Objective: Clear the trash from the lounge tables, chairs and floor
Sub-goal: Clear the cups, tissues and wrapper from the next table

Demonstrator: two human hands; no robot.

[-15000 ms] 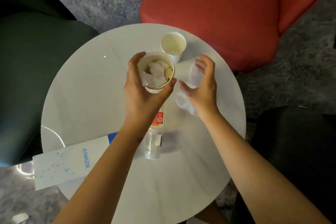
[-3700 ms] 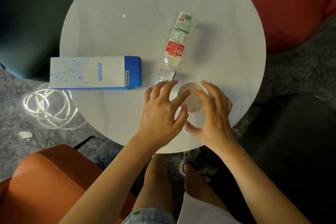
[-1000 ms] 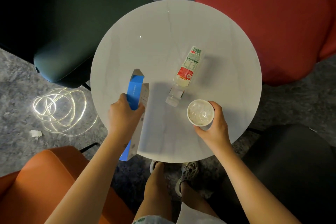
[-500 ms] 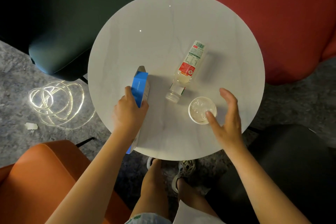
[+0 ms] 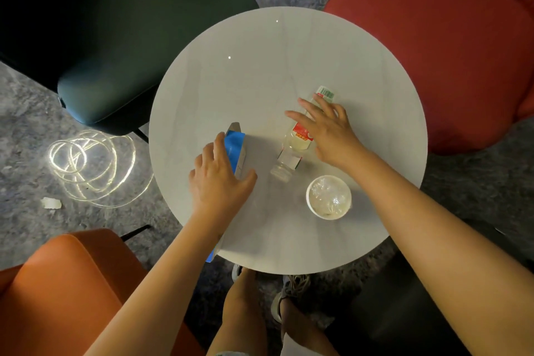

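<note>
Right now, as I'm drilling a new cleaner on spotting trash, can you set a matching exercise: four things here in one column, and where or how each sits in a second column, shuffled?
Things
1. bottle
2. paper cup
3. blue box
4. paper scrap

Places and states
a. on the carpet near the coiled light cord
b. upright on the table, stuffed with crumpled trash
c. on its side under the right hand
d. gripped by the left hand at the table's edge

Pairs: 1-c, 2-b, 3-d, 4-a
</note>
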